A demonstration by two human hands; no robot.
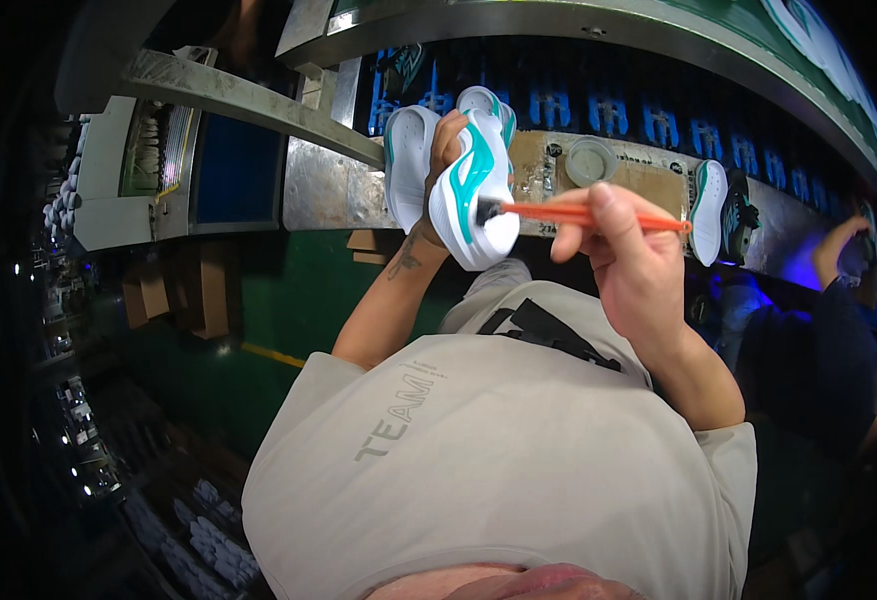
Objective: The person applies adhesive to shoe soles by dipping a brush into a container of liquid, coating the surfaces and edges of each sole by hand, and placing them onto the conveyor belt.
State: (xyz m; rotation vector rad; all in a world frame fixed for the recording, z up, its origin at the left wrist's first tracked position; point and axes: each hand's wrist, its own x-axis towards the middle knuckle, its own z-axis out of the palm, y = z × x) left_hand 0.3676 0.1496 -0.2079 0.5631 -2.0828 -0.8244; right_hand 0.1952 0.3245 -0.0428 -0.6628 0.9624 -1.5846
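My left hand (446,146) holds up a white and teal shoe sole (476,180), its side turned upward. Between the fingers of my right hand (622,240) is a brush with an orange handle (581,216); its dark bristles touch the white side wall of the sole near one end. Beside my left hand is another white sole (410,161), and one more white and teal sole (481,99) shows behind the held one. On the cardboard-covered bench (641,180), a round translucent bowl (591,161) stands beyond my right hand.
A white sole (708,212) and a dark shoe upper (740,217) lie at the bench's right. Blue racks (607,114) line the far side under a metal rail (498,37). A metal bar (258,105) crosses at left. A co-worker's arm (832,247) reaches in at far right.
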